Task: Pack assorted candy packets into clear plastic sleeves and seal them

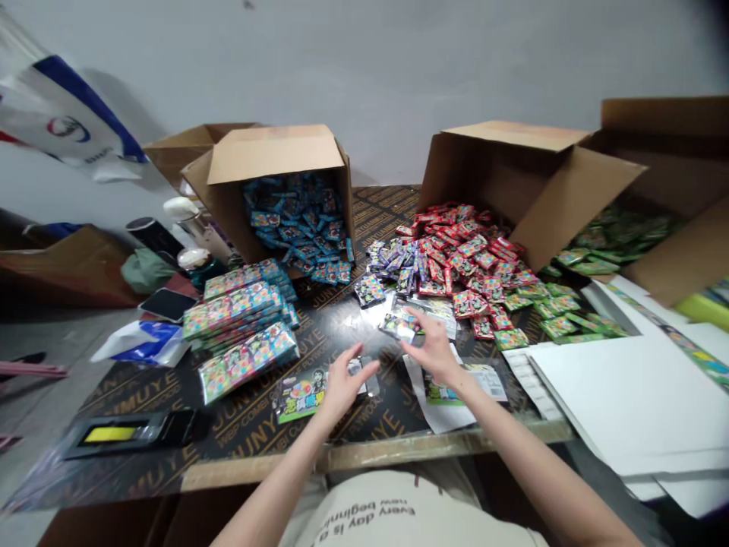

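My left hand (pixel 345 386) is open, thumb and fingers apart, above a clear printed bag (pixel 301 395) with green and colourful lettering lying at the table's front. My right hand (pixel 436 346) pinches a small, slightly blurred candy packet (pixel 397 327) between thumb and fingers. Under that hand lie clear plastic wrappers (pixel 438 308). A second printed bag (pixel 445 392) rests on white paper below my right wrist. Just beyond my hands are loose purple packets (pixel 402 262), red packets (pixel 470 254) and, farther right, green packets (pixel 561 311).
Blue packets (pixel 301 224) fill a tipped cardboard box (pixel 276 148) at back left. Two more boxes stand at right, one a brown box (pixel 575 190). Stacked candy strips (pixel 244 308), a phone (pixel 168 305) and a black tape dispenser (pixel 130 433) lie left. White sheets (pixel 632 387) cover the right side.
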A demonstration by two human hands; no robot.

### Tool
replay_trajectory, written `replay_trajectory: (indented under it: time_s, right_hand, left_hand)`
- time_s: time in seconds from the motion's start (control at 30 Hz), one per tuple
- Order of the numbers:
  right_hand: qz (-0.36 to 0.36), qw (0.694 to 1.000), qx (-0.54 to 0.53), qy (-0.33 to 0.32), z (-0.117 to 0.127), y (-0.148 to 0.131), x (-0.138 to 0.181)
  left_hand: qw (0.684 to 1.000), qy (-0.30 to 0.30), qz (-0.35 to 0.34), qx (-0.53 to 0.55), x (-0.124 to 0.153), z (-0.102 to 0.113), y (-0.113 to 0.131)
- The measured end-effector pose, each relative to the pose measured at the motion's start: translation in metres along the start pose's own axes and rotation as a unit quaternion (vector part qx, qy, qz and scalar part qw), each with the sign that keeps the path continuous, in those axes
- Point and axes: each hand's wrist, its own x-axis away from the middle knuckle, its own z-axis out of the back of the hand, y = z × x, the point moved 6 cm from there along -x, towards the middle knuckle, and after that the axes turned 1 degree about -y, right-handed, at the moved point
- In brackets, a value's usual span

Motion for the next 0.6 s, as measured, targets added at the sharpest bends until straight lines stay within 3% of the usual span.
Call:
replay_trajectory:
  time_s: [0.07,0.13,0.27,0.37,0.43,0.5,0.53,0.6]
  right_hand:
    - [0.017,0.998,-0.051,-0.012,-0.007,-0.039,0.016]
    - [0.037,0.995,-0.077,-0.050,-0.009,-0.064,0.027]
    - [0.105,0.978,-0.120,-0.132,-0.005,-0.078,0.034]
    - [0.146,0.965,-0.148,-0.158,-0.001,-0.076,0.033]
    - [0.146,0.970,-0.136,-0.141,-0.001,-0.071,0.031]
    - [0.130,0.980,-0.101,-0.113,-0.002,-0.061,0.031]
    - [0.120,0.984,-0.083,-0.104,-0.005,-0.055,0.031]
    - [0.104,0.988,-0.055,-0.099,-0.012,-0.045,0.033]
  left_hand:
    - [0.977,-0.016,0.097,0.190,-0.004,-0.017,-0.001]
    - [0.953,-0.037,0.143,0.263,-0.006,-0.024,0.000]
    - [0.946,-0.125,0.168,0.247,-0.001,-0.023,0.003]
    - [0.939,-0.181,0.175,0.232,0.006,-0.018,0.006]
    - [0.962,-0.177,0.124,0.168,0.007,-0.006,0.006]
    - [0.988,-0.154,0.018,-0.005,0.007,0.012,0.006]
    - [0.982,-0.144,-0.038,-0.119,0.008,0.020,0.004]
    - [0.934,-0.139,-0.105,-0.311,0.013,0.030,-0.006]
